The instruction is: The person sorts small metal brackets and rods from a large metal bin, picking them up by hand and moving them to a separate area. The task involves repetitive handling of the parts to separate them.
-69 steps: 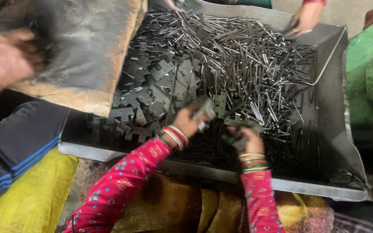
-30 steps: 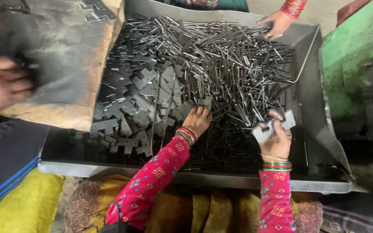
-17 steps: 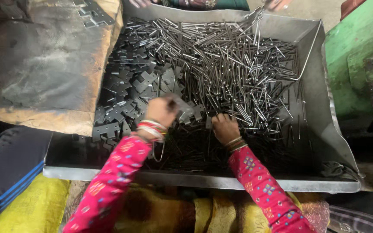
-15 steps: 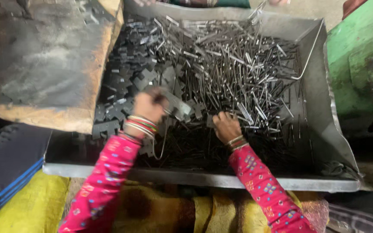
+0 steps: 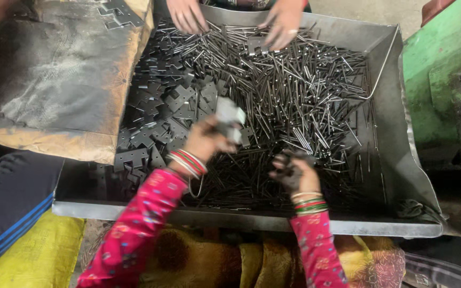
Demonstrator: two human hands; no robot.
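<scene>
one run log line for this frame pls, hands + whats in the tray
left hand: grip on flat metal plate, lifted | right hand: down in metal pins | tray: pins right, notched plates left | other person's hands at far edge

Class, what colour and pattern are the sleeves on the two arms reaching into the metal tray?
Bright pink sleeves with a small multicoloured floral print, seen in the head view.

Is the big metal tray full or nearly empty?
Fairly full: the metal tray holds a heap of thin pins and flat notched plates; only its right slope shows bare.
</scene>
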